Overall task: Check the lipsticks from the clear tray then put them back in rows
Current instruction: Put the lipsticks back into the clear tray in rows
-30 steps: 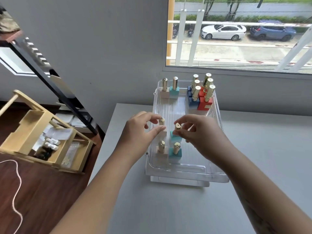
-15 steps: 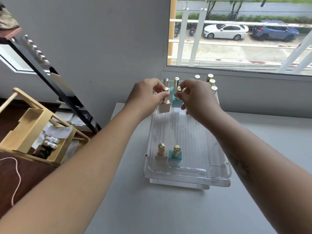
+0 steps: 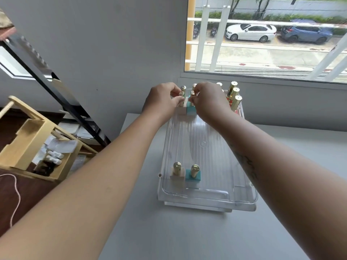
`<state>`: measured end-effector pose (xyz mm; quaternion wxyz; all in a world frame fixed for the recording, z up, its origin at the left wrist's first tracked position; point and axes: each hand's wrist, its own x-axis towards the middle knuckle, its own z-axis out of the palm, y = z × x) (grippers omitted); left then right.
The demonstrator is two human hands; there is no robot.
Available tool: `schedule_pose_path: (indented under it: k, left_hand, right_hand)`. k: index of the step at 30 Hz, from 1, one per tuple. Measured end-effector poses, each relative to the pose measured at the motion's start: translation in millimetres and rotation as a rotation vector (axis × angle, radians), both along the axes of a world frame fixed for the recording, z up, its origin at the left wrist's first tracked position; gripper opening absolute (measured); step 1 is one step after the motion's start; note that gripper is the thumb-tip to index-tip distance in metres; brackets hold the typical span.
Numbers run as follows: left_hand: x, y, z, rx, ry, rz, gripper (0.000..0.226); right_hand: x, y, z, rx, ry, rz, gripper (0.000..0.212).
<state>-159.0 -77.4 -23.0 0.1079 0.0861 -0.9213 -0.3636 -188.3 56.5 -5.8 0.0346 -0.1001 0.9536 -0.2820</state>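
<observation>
A clear tray [image 3: 204, 186] lies lengthwise on the grey table. At its far end my left hand [image 3: 161, 100] pinches the gold cap of a cream-based lipstick [image 3: 181, 109]. My right hand [image 3: 208, 100] pinches a teal-based lipstick [image 3: 191, 109] right beside it. Both bases rest on or just above the tray floor, directly in front of another cream and teal pair whose gold caps [image 3: 183, 89] show behind. A cream lipstick [image 3: 176, 170] and a teal lipstick [image 3: 194, 173] stand together at the near left. Gold-capped red-based lipsticks [image 3: 234, 96] cluster at the far right, partly hidden by my right hand.
The grey table [image 3: 169, 231] stands against a wall below a window. Its left edge drops to a dark wooden floor with a pale wooden rack [image 3: 32, 141] holding small items, a black slanted frame [image 3: 56, 87] and a thin cord [image 3: 16, 194].
Both hands carried a cream and a teal lipstick from the tray's middle to its far end and have lowered them in front of the back pair.
</observation>
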Motion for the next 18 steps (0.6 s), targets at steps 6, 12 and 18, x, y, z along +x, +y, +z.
schedule_pose_path:
  k: [6, 12, 18]
  left_hand:
    - [4, 2, 5, 0.006, 0.032, 0.035, 0.02]
    - [55, 3, 15, 0.083, 0.101, -0.045, 0.011]
    - [121, 3, 6, 0.121, -0.022, -0.125, 0.017]
  right_hand:
    - [14, 9, -1, -0.09, 0.054, -0.014, 0.023]
    - [56, 31, 9, -0.286, 0.036, 0.006, 0.027]
    - [117, 62, 10, -0.365, -0.162, 0.132, 0.018]
